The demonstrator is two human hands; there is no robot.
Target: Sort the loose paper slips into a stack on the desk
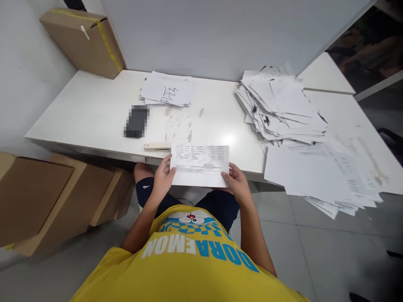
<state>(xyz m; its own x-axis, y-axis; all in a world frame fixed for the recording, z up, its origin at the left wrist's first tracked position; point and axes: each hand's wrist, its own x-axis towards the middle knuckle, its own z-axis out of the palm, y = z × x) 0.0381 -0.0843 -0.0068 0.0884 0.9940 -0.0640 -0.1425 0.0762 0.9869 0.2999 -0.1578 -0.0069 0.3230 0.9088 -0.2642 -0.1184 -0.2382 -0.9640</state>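
A white printed sheet of paper (200, 165), with rows of small text and an oval stamp, is held level over the desk's front edge. My left hand (164, 176) pinches its left side, thumb on top. Its right side is gripped by my right hand (236, 180), also with the thumb on the upper face. Whether more sheets lie under it, I cannot tell. A small cream-coloured block (157, 146) rests on the desk edge just beyond my left hand.
The white desk (97, 105) bears a paper stack (168, 90) with handwriting, a pixelated dark object (136, 121), a messy paper pile (280, 105) and spread sheets (317, 172) overhanging the front edge. A taped carton (83, 42) stands back left; open cartons (72, 201) are below left.
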